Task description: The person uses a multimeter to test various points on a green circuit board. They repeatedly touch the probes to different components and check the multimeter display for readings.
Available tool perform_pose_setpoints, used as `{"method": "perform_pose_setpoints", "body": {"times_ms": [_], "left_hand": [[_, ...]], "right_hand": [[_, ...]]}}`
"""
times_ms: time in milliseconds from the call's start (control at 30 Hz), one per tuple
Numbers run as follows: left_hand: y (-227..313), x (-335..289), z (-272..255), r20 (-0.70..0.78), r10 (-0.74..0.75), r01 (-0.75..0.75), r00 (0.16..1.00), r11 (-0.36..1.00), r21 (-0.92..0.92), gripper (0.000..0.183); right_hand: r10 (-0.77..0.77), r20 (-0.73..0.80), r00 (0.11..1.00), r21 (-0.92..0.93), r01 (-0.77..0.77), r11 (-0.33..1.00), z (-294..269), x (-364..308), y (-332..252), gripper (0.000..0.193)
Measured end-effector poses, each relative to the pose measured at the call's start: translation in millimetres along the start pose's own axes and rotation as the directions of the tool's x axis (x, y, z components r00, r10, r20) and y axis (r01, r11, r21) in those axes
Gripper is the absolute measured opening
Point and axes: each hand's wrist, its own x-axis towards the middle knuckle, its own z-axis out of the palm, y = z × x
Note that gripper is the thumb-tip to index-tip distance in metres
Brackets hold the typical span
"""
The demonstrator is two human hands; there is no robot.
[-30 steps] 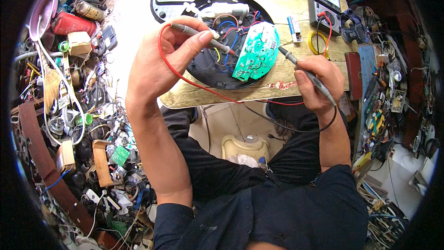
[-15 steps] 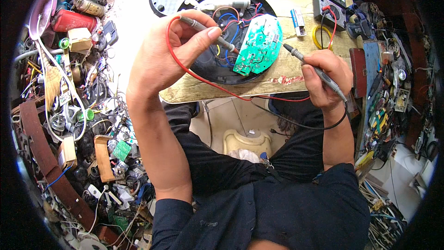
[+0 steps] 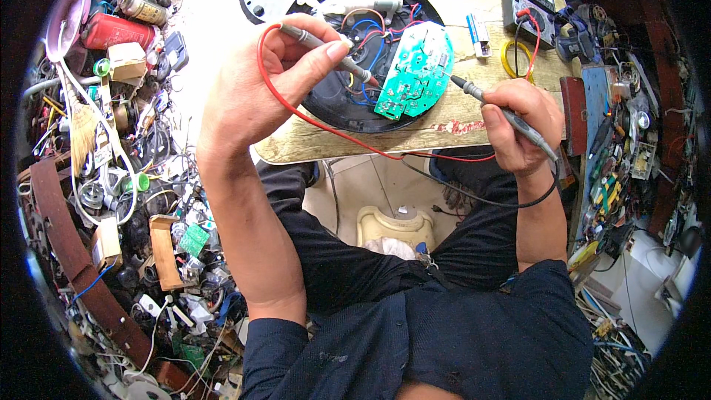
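Observation:
Between thumb and fingers, my left hand (image 3: 255,89) pinches a grey test probe (image 3: 354,69) with a red lead. Its tip reaches the left edge of a green half-round circuit board (image 3: 416,70); whether it touches is too small to tell. My right hand (image 3: 522,122) is closed round a second test probe (image 3: 511,112) with a black lead, its tip close to the board's right edge. Beneath the board lies a round black housing (image 3: 333,104) with coloured wires and a white cylindrical part (image 3: 363,3) inside.
An analog multimeter (image 3: 529,0) stands at the table's far right, leads plugged in. Near it are a small blue-and-white box (image 3: 478,35) and a yellow ring (image 3: 515,59). The wooden table (image 3: 326,147) ends before my lap. Piled parts (image 3: 163,141) crowd the left; tools (image 3: 615,163) hang right.
My left hand and the red-lead probe have shifted slightly left. The right hand and its probe have barely moved, staying near the board's right edge.

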Motion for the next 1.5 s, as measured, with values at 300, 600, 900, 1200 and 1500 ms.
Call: {"method": "perform_pose_setpoints", "body": {"times_ms": [300,600,900,1200,1500], "left_hand": [[0.2,-0.1,1.8,-0.013,0.006,-0.006,1.0,1.0,0.019,0.022],[1.0,0.9,4.3,-0.019,0.009,-0.008,1.0,0.998,0.061,0.021],[-4.0,3.4,7.0,0.003,0.045,-0.045,0.999,0.999,0.029,0.02],[0.6,3.3,7.2,0.002,0.019,-0.019,1.0,0.999,0.046,0.021],[-2.3,4.4,8.3,-0.005,0.056,-0.056,0.998,0.998,0.041,0.022]], "right_hand": [[0.004,0.006,1.0,-0.006,-0.004,1.0,0.4,1.7,-1.1,0.017],[0.002,0.018,1.0,0.009,-0.002,1.0,0.1,2.4,-1.2,0.017],[0.001,0.027,1.0,0.002,-0.001,1.0,1.4,3.5,-2.3,0.017],[0.046,0.044,0.998,0.022,-0.047,0.999,1.6,0.3,-3.1,0.015],[0.017,0.041,0.999,0.035,-0.019,0.999,1.9,2.7,-2.4,0.016]]}}
